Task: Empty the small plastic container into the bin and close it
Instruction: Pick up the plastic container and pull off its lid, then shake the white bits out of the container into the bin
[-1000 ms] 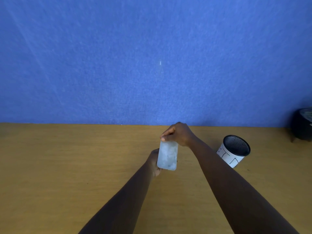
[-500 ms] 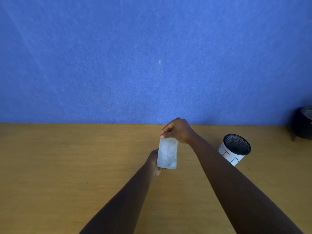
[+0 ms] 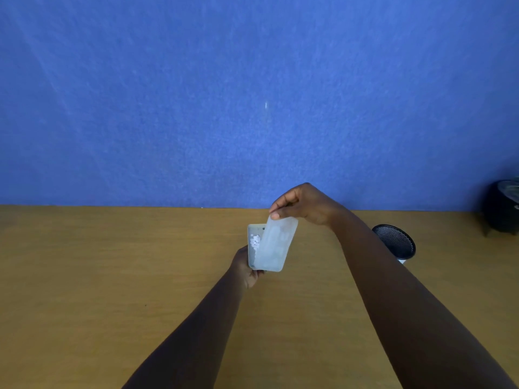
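My left hand (image 3: pixel 245 268) holds a small frosted plastic container (image 3: pixel 252 242) from below, above the wooden table. Its translucent lid (image 3: pixel 276 244) is swung open to the right, hinged at the bottom, and my right hand (image 3: pixel 302 203) pinches the lid's top corner. Small white bits (image 3: pixel 255 242) show inside the container. A round bin (image 3: pixel 394 242) with a black mesh inside and a white wall stands to the right, partly behind my right forearm.
The wooden table (image 3: pixel 112 276) runs up to a blue wall (image 3: pixel 224 94). A black object (image 3: pixel 502 206) sits at the far right edge of the table.
The lid was shut on the container; my right hand has lifted and pulled it open to the right, and the white contents now show.
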{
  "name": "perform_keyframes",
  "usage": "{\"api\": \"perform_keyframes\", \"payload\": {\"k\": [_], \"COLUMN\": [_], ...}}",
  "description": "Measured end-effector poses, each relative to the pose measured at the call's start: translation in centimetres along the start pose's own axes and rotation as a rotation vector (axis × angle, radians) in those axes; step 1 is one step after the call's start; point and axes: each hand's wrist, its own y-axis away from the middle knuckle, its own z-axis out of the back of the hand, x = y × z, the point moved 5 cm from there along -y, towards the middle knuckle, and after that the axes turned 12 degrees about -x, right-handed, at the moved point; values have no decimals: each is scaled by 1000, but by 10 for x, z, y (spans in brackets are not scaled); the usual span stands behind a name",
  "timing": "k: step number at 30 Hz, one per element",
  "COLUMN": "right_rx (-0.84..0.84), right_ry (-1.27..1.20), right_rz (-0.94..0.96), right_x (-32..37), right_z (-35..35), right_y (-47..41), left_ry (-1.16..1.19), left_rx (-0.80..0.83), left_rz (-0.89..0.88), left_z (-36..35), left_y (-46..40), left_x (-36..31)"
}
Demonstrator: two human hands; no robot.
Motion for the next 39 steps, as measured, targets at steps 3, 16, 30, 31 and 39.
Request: {"api": "perform_keyframes", "payload": {"k": [3,16,30,31,39], "right_rx": [6,-144,-123,-87,-78], "right_ry": [-8,313,506,573,669], "right_rz": [-14,55,131,130,131], "right_x": [-1,-59,-139,-143,-148], "right_z": [16,13,-33,-36,-40], "right_y": [6,23,49,50,54], "left_ry": [72,255,245,246,211], "left_rx": [-34,-143,-139,-139,-128], "left_rz": [-17,-72,-53,-53,-65], "left_z": [7,28,24,24,17], "left_y": [-5,-19,-24,-24,-20], "left_x": [-8,-30,-26,-25,-24]}}
